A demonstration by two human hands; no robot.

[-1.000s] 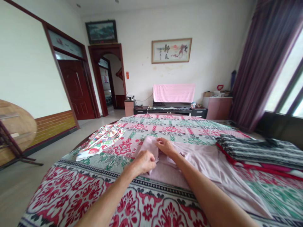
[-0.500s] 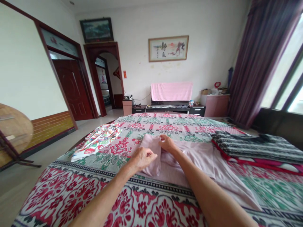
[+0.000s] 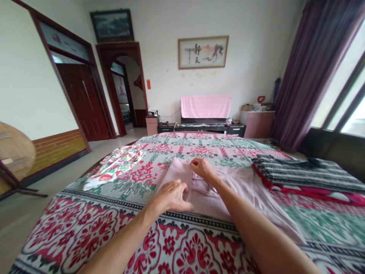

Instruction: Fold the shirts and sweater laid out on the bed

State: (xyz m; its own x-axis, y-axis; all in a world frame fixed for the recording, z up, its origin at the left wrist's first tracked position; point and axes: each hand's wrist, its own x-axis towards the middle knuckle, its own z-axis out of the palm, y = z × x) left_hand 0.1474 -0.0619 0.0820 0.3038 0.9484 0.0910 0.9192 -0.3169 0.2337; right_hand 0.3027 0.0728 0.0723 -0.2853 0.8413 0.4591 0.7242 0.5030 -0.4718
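A pale pink garment [image 3: 239, 186] lies spread over the patterned cover, its left part folded into a flap with creases beside it. My right hand [image 3: 202, 168] is at the far edge of this flap, fingers curled and pinched on the cloth. My left hand [image 3: 173, 196] hovers over or rests on the near left part of the garment; thumb and fingers are apart, and I cannot tell whether it touches the cloth. The garment's right side trails towards me in a long, loose point.
A floral cover [image 3: 142, 228] spreads beneath everything. White printed clothing [image 3: 116, 163] lies to the left. Folded black-and-grey striped knitwear [image 3: 302, 175] sits on a red item [image 3: 316, 194] at the right. Beyond stands a low black cabinet [image 3: 236, 130] below a pink cloth [image 3: 205, 106].
My left hand has let go of the folded flap, moved slightly nearer me and opened. The flap now lies flatter and wider to the left. My right hand stays at its far edge.
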